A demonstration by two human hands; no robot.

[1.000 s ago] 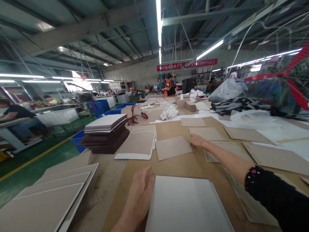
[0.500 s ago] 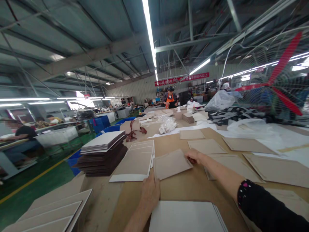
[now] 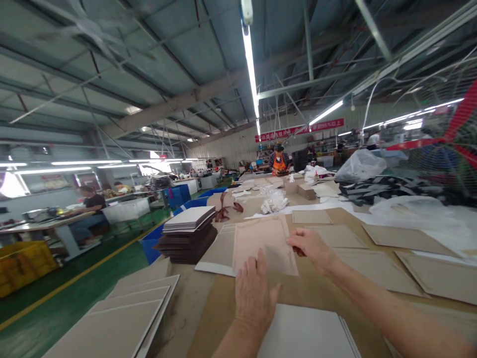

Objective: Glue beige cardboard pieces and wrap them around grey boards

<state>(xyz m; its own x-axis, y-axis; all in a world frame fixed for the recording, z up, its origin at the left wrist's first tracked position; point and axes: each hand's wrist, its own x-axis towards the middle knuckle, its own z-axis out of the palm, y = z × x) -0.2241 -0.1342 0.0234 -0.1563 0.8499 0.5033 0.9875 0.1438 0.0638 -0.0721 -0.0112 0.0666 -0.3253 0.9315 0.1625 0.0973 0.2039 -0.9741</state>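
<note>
A beige sheet [image 3: 263, 238] with a faint border along its edges is tilted up over the table in front of me. My right hand [image 3: 307, 244] pinches its right edge between thumb and fingers. Fingers extended and thumb apart, my left hand [image 3: 255, 286] lies over the sheet's lower edge. Partly hidden beneath the sheet are overlapping beige boards [image 3: 218, 252] with white edges. Closer to me is a stack of white boards [image 3: 307, 330], just right of my left wrist.
Several bordered beige pieces [image 3: 397, 273] lie spread on the right. Dark boards topped with white ones [image 3: 188, 241] form a tall stack at left. Beige boards [image 3: 122, 318] fan out at the near left. Crumpled clear plastic [image 3: 274, 200] lies beyond; a person [image 3: 278, 161] stands at the far end.
The sheet has risen and shifted left over the overlapping boards, its right edge still in my right hand. My left hand has moved up onto its lower part. The view has turned left.
</note>
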